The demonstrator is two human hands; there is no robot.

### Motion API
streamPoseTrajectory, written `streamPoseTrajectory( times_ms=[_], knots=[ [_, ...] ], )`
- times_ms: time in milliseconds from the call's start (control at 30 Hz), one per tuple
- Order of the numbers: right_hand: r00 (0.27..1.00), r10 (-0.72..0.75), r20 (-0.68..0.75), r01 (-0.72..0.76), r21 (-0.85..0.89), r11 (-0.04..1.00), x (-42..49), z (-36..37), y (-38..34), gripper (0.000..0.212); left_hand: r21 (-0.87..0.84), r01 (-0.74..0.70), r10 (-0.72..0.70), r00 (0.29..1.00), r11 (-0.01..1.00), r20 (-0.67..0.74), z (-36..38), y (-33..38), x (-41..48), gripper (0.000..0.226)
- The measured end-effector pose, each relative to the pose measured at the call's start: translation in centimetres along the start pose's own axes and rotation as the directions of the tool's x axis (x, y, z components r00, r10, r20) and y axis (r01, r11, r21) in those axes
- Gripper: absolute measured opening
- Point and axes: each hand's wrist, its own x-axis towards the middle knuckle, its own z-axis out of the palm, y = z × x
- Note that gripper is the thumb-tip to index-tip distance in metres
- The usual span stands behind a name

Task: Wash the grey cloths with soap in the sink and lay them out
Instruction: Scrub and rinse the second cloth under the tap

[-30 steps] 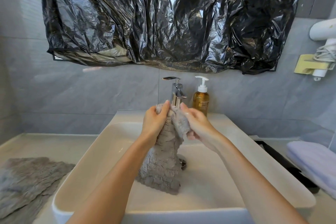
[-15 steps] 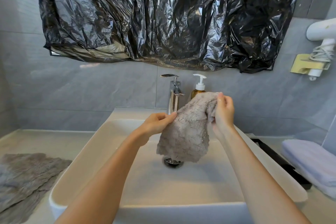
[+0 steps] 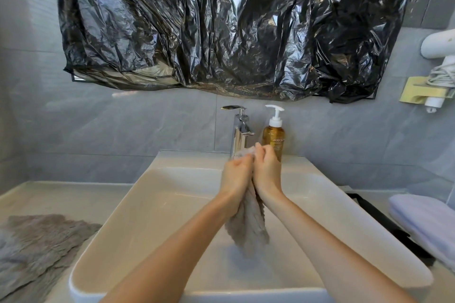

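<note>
Both hands have closed together since the cloth was spread: left hand [image 3: 235,176] and right hand [image 3: 268,173] meet, fingers [image 3: 263,154] clenched on the cloth [image 3: 246,227], which hangs over the sink [image 3: 157,204]. A second cloth [image 3: 37,248] lies on the bench [image 3: 49,198] at 8 o'clock.

I have a single head-worn wide-angle view, looking forward and down from close over the sink [image 3: 187,158], facing the tiled wall [image 3: 123,130] and faucet [image 3: 240,139].

Tap [image 3: 240,134] and soap bottle [image 3: 273,139] crowd sink's [image 3: 152,199] back.
</note>
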Motion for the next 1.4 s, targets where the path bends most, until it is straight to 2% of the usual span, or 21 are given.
streamPoseTrajectory(
  times_ms=[100,233,333,367,433,500,600,733,833,967,1033,1100,1167,1233,1300,1367,1400],
  knots=[
    [0.987,-0.018,0.160,0.018,0.004,1.000,-1.3,0.7,0.0,0.028,0.005,0.003,-0.002,0.986,1.000,-0.165,-1.0,-0.2,1.4,0.031],
    [0.989,0.096,0.116,-0.092,-0.036,0.995,0.4,0.8,0.0,0.036,-0.057,0.075,-0.082,0.989,0.996,-0.127,-0.3,-0.2,0.3,0.033],
    [0.973,0.077,0.219,-0.078,-0.003,0.997,-0.8,1.5,0.3,0.038,-0.085,0.073,-0.093,0.961,0.994,-0.259,-1.2,0.3,1.0,0.038],
    [0.968,0.077,0.240,-0.079,-0.001,0.997,-0.9,1.5,0.4,0.037,-0.109,0.071,-0.097,0.960,0.992,-0.262,-1.2,0.3,1.1,0.039],
    [0.975,0.122,0.185,-0.116,-0.040,0.992,0.2,1.2,0.2,0.034,-0.109,0.076,-0.095,0.979,0.991,-0.182,-0.5,0.3,0.3,0.039],
    [0.975,0.144,0.166,-0.133,-0.075,0.988,0.5,0.9,0.4,0.033,-0.061,0.060,-0.070,0.981,0.996,-0.178,-0.2,0.2,-0.2,0.042],
    [0.944,0.114,0.309,-0.097,-0.069,0.993,-1.0,1.2,0.7,0.033,-0.068,0.077,-0.094,0.952,0.995,-0.291,-1.2,0.0,1.4,0.043],
    [0.964,0.153,0.216,-0.135,-0.097,0.986,0.1,1.2,0.0,0.030,-0.067,0.081,-0.094,0.971,0.994,-0.221,-0.5,-0.3,0.6,0.039],
    [0.932,0.151,0.330,-0.137,-0.065,0.988,-0.6,1.6,0.7,0.033,-0.142,0.100,-0.137,0.950,0.985,-0.282,-1.3,-0.4,1.4,0.039],
    [0.950,0.191,0.245,-0.175,-0.085,0.981,0.3,1.2,0.3,0.031,-0.183,0.124,-0.160,0.967,0.975,-0.197,-0.5,-0.5,1.0,0.035],
    [0.932,0.154,0.327,-0.150,-0.038,0.988,-0.3,1.0,0.3,0.033,-0.218,0.135,-0.184,0.958,0.967,-0.222,-1.2,-0.2,1.3,0.035],
    [0.905,0.195,0.378,-0.218,0.018,0.976,-0.8,1.0,0.1,0.034,-0.243,0.152,-0.205,0.955,0.958,-0.214,-1.4,-0.5,1.8,0.034],
    [0.933,0.254,0.253,-0.268,0.022,0.963,0.5,1.0,0.2,0.035,-0.238,0.174,-0.212,0.966,0.955,-0.145,-0.5,-0.2,1.0,0.031],
    [0.940,0.254,0.228,-0.265,0.021,0.964,0.7,0.8,0.2,0.036,-0.225,0.175,-0.208,0.970,0.959,-0.130,-0.1,-0.5,1.0,0.031],
    [0.894,0.251,0.372,-0.293,0.060,0.954,-0.4,0.6,0.1,0.035,-0.261,0.194,-0.238,0.959,0.946,-0.151,-1.2,-0.4,1.7,0.034],
    [0.792,0.305,0.528,-0.424,0.118,0.898,-0.9,0.0,-0.1,0.026,-0.264,0.227,-0.261,0.960,0.937,-0.101,-2.3,-0.8,2.5,0.038],
    [0.744,0.340,0.575,-0.514,0.170,0.841,-0.6,-0.5,0.0,0.024,-0.275,0.235,-0.259,0.964,0.932,-0.054,-2.5,-1.0,2.5,0.049]
  ],
)
